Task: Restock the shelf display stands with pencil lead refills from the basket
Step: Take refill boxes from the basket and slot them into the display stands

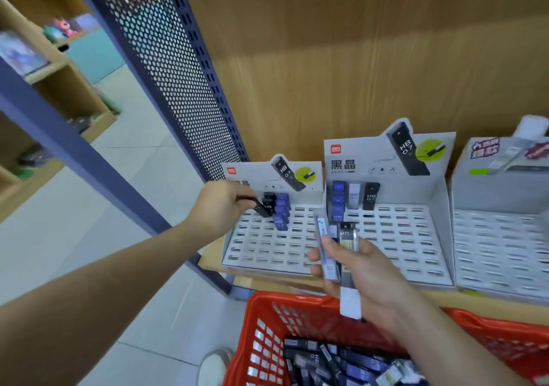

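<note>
At the left display stand [267, 249] on the wooden shelf [212, 262]: pinches one black refill case [263, 208] in the left hand [221, 204], tilted over the back rows, just beside a few black cases and a column of blue cases [281, 211] standing in the slots. Grips a small bundle of refills [323, 232] upright in the right hand [365, 275], in front of the gap between that stand and the middle display stand [416, 237]. Keeps both hands clamped on stock and well apart. Holds blue, white and black cases in the middle stand's back rows. Below the shelf edge, carries many loose refills [341, 362] in the red basket [261, 305].
</note>
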Action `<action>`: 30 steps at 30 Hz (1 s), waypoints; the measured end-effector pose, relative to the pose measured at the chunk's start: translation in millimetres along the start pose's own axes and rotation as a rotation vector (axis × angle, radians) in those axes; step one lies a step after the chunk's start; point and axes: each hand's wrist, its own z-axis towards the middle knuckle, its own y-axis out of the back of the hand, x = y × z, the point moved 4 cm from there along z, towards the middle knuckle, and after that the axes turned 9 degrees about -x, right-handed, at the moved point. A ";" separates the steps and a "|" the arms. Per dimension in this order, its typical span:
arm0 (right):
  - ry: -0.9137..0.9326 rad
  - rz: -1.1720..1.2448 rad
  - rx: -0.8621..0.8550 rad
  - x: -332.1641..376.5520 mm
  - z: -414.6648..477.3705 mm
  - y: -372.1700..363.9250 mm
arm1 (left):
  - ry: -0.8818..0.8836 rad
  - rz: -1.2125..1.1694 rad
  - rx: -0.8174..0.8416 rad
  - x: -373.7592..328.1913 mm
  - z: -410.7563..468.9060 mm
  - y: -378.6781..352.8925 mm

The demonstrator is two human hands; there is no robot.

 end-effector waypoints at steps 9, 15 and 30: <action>-0.070 0.066 -0.045 -20.4 6.6 11.2 | -0.158 0.087 0.075 0.7 -1.8 -21.4; -0.050 0.035 -0.034 -20.9 7.0 11.2 | -0.041 0.091 0.012 1.6 4.2 -28.4; 0.042 -0.004 0.012 -12.8 0.2 13.3 | -0.016 -0.081 -0.144 -36.3 -0.5 -8.9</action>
